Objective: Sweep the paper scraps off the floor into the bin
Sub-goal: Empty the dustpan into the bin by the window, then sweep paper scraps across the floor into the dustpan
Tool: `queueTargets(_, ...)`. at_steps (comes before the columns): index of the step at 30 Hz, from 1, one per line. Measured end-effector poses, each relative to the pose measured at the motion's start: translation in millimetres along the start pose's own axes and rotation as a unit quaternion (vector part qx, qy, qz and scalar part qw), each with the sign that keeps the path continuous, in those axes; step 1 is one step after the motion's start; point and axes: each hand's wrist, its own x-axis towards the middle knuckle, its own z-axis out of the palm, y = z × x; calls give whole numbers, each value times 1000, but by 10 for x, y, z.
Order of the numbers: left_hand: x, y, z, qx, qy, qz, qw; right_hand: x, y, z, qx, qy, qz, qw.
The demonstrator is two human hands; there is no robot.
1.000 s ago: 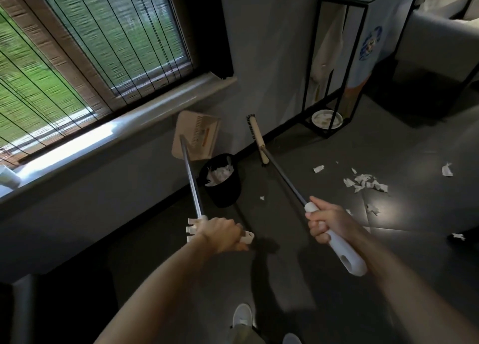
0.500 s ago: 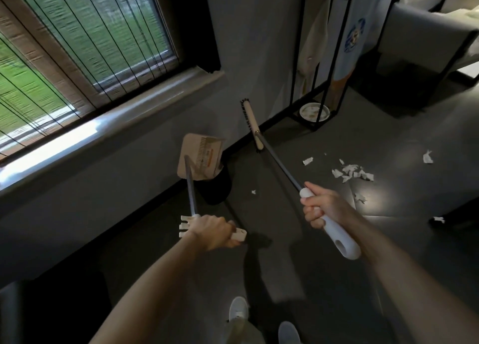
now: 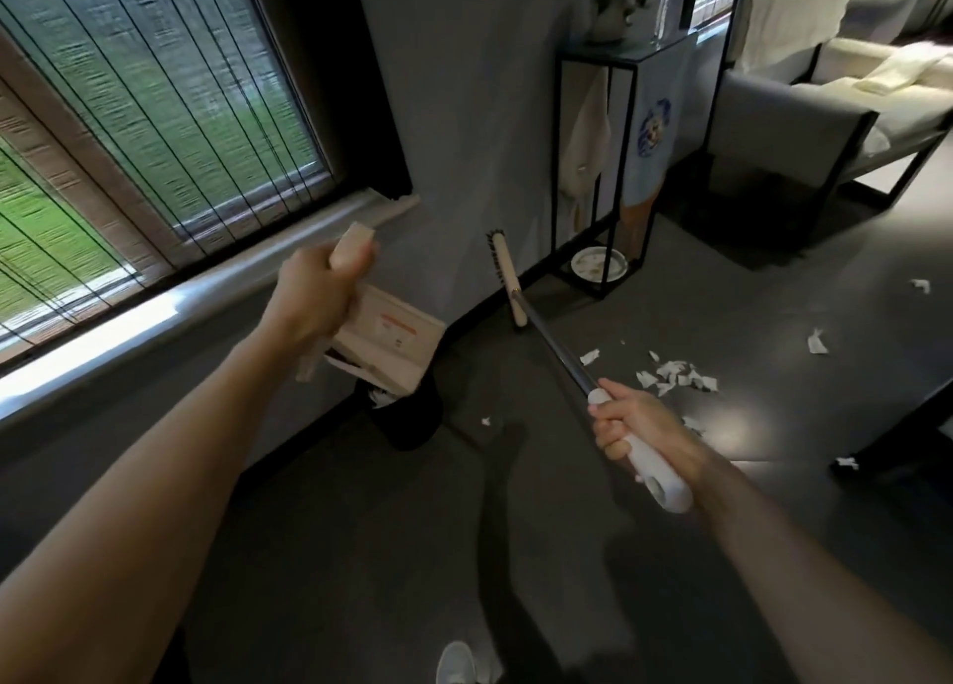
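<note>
Raising left hand (image 3: 319, 291), clenched on dustpan (image 3: 387, 343) handle, higher than before, tipping pan over bin (image 3: 412, 415); right hand (image 3: 634, 425) gripping broom (image 3: 508, 281); scraps (image 3: 675, 376) remaining far right.

One camera sits on my head, looking forward and steeply down along both my forearms at the floor (image 3: 361, 554). The wide lens bends the window (image 3: 154, 116) at left; my shoe (image 3: 456, 663) shows at the bottom edge.
</note>
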Motion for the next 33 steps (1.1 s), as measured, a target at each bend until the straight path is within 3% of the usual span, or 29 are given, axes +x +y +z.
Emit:
queueTargets(6,-197,284,738,24,-44,39,998,-186,-72,-425,18,22,-7,1000)
queueTargets(10,-414,378,1366,-19,-108,50,993,-276,-119,-838,35,29,2,999)
queueTargets(15,-449,530,2173,-54,-159,43,985,-386,-167,-1300,3,99,-18,995)
queueTargets(18,-381,701,2580,-59,-207,83,973,-403,-255,-1560,11,124,-28,992)
queueTargets(29,800,1360,4114,-62,-326,165,929,358,-1051,-2416,116,198,-61,971)
queueTargets(33,1408,1656,4633,-95,-390,183,897,727,-1530,-2724,135,228,-85,961)
